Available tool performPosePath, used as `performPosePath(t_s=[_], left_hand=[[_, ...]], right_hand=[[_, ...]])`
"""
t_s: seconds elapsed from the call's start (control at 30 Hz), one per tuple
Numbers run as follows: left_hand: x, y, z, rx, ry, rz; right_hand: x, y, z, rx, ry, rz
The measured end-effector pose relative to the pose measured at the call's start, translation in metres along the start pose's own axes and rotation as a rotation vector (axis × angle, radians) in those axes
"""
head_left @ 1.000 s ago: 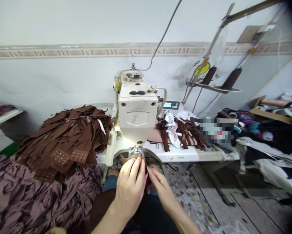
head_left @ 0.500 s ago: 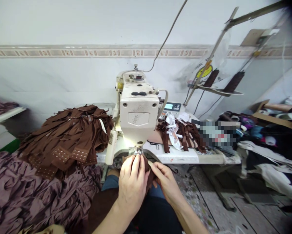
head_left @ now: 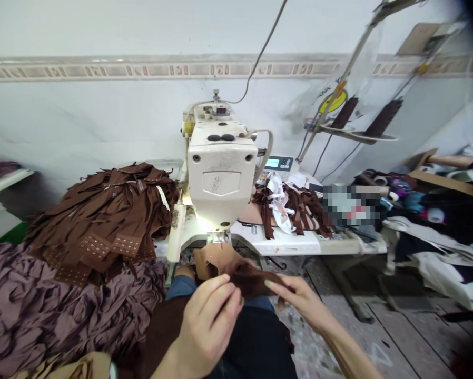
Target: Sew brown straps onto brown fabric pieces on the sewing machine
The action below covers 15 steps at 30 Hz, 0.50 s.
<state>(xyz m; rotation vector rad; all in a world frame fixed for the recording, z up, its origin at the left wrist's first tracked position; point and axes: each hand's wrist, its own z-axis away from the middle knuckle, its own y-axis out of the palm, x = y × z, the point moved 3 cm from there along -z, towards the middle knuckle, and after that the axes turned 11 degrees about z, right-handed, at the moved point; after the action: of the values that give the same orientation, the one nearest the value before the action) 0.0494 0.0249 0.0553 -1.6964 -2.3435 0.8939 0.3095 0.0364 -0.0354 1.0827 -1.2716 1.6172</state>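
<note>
A brown fabric piece (head_left: 256, 279) with a lighter tan part stretches from under the needle area of the sewing machine (head_left: 222, 168) towards me. My right hand (head_left: 299, 297) pinches its right end between thumb and fingers. Its near left edge is at the fingertips of my left hand (head_left: 210, 321), which are drawn together; the grip itself is partly hidden by the fingers. The tan part lies beneath the machine's presser foot (head_left: 218, 237), above my lap.
Left of the machine lies a heap of brown garment pieces (head_left: 114, 210) with hook-and-eye bands, above mauve fabric (head_left: 62, 310). To the right are brown strips (head_left: 299, 210), a control panel (head_left: 278, 162) and dark thread cones (head_left: 383, 117) on a stand.
Both hands have drawn back from the needle area towards me, the right one also moving right. The fabric piece, mostly covered before, now shows stretched out between machine and hands.
</note>
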Motion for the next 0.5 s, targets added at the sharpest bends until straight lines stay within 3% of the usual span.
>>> performPosePath(t_s=[0.07, 0.13, 0.27, 0.37, 0.5], left_hand=[[-0.008, 0.01, -0.006, 0.049, 0.014, 0.066], [-0.013, 0.021, -0.012, 0.065, 0.01, 0.13], [-0.014, 0.033, -0.008, -0.018, -0.062, 0.213], [-0.012, 0.031, 0.002, -0.049, -0.137, 0.239], [-0.012, 0.022, 0.007, 0.018, -0.149, 0.32]], right_hand=[[0.015, -0.015, 0.003, -0.039, -0.001, -0.039], [0.034, -0.024, 0.005, 0.007, -0.021, -0.074], [0.063, -0.029, 0.01, 0.122, -0.024, -0.122], [0.07, -0.024, 0.016, 0.207, 0.05, -0.069], [0.079, -0.002, 0.03, 0.434, 0.065, 0.05]])
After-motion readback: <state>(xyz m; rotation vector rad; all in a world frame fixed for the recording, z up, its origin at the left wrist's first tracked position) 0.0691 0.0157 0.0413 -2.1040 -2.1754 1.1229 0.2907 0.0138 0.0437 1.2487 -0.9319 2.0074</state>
